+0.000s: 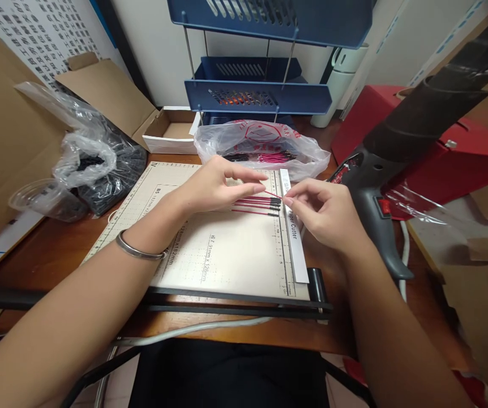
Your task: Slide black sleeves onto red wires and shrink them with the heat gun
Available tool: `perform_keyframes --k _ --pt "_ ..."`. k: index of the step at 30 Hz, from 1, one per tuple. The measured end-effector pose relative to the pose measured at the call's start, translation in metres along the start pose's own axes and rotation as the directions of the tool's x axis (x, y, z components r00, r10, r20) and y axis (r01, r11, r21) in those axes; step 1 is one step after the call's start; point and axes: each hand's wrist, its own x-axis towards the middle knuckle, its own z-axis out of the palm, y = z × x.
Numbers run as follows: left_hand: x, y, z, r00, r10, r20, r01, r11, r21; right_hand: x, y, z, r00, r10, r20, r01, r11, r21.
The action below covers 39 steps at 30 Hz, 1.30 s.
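Note:
Several thin red wires (255,202) with black ends lie side by side on the cream paper cutter board (227,255), their black ends near its right edge. Over their left part is my left hand (216,184), its fingers stretched toward the right, thumb and forefinger apart near one raised red wire. My right hand (322,212) pinches the right end of that wire beside the white cutter strip (295,238). The wire slants between both hands, just above the row.
Behind the board are a plastic bag (265,136) of wires and blue shelves (256,96). Left stand an open carton (171,130) and a bag of black pieces (116,175). A grey heat gun (375,204) and a red box (418,164) are right.

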Motion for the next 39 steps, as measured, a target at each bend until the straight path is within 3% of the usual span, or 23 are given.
perform_keyframes --k 3,7,17,25,39 --pt "0.0003 0.0001 -0.0009 0.997 0.041 -0.072 -0.034 0.995 0.09 -0.0006 -0.0028 0.0002 0.995 0.006 0.098 -0.002 0.999 -0.035" --pt "0.0007 -0.0038 -0.0006 0.996 0.063 -0.061 -0.051 0.984 0.171 -0.0019 -0.0056 0.0039 0.977 0.024 0.213 0.005 0.991 -0.134" --pt "0.001 -0.0064 0.0003 0.997 0.071 0.007 -0.07 0.974 0.216 -0.0024 -0.0069 0.0047 0.975 0.059 0.215 -0.018 0.982 -0.187" --pt "0.0021 0.0009 -0.0006 0.954 -0.048 0.294 -0.049 0.949 0.312 -0.0009 -0.0025 0.0013 0.978 0.059 0.201 -0.031 0.989 -0.141" --pt "0.0024 -0.0059 0.0038 0.954 -0.005 0.301 -0.075 0.964 0.254 -0.0013 -0.002 0.0043 0.983 0.082 0.164 -0.041 0.97 -0.24"
